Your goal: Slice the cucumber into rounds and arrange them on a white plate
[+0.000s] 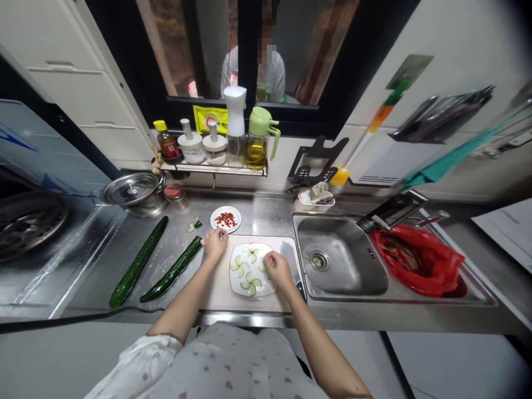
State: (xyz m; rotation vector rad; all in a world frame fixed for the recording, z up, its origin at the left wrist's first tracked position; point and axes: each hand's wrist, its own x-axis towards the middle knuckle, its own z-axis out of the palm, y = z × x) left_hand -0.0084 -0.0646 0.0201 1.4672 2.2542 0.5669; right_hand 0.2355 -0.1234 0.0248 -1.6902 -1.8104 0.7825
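Observation:
A white square plate [261, 250] lies on the pale cutting board [216, 296], with cucumber slices [251, 284] set out on it in pinwheel groups. One group has a small red bit at its centre. Over the plate's right side, my right hand [279, 270] has its fingertips pinched together by a slice; anything between them is too small to make out. My left hand [215, 246] is at the board's upper left corner, fingers curled in beside a small white dish [213, 218] of red bits [225, 220]. What those fingers hold, if anything, cannot be seen. A knife [300, 287] rests at the board's right edge.
Left of the board lie a whole cucumber [139, 260] and a cut one [172, 270], with cucumber scraps [193, 224] behind. A lidded steel pot [135, 194] stands at back left. The sink [343, 277] and a red plastic bag [419, 266] are to the right.

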